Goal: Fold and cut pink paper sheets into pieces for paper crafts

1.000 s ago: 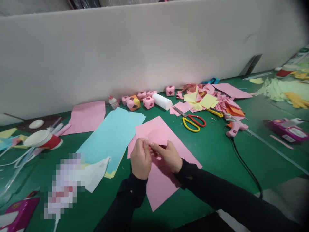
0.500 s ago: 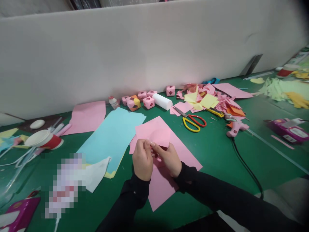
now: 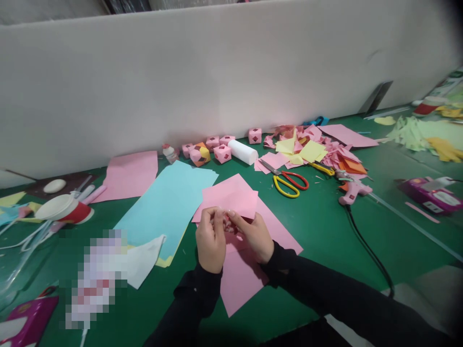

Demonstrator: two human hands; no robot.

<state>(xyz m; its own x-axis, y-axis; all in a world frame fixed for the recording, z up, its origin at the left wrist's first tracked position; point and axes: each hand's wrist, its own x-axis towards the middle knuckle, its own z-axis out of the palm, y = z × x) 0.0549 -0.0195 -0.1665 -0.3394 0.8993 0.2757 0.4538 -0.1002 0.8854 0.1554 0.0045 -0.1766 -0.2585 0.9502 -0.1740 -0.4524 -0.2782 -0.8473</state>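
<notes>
Between my two hands is a piece of pink paper point(image 3: 237, 201), raised above the table and pinched along its near edge. My left hand point(image 3: 211, 241) is closed on its left part, thumb on top. My right hand point(image 3: 256, 237) grips it from the right, with the thumb near the left thumb. The fingers beneath the edge are partly hidden. Below lies a larger pink sheet point(image 3: 240, 289) on the green table. A stack of light blue paper point(image 3: 170, 202) is to the left of my hands.
Open scissors point(image 3: 285, 182) and a pink glue gun point(image 3: 352, 190) with a black cord lie to the right. Folded pink paper cubes point(image 3: 222, 153) and a white roll point(image 3: 243, 152) line the back panel point(image 3: 202, 77). Paper scraps point(image 3: 314, 144) are heaped behind the scissors. A paper cup point(image 3: 65, 209) lies left.
My left fingers have shifted slightly left and the thumbs have moved a little apart along the paper's near edge. The paper now looks flatter, with its right corner showing.
</notes>
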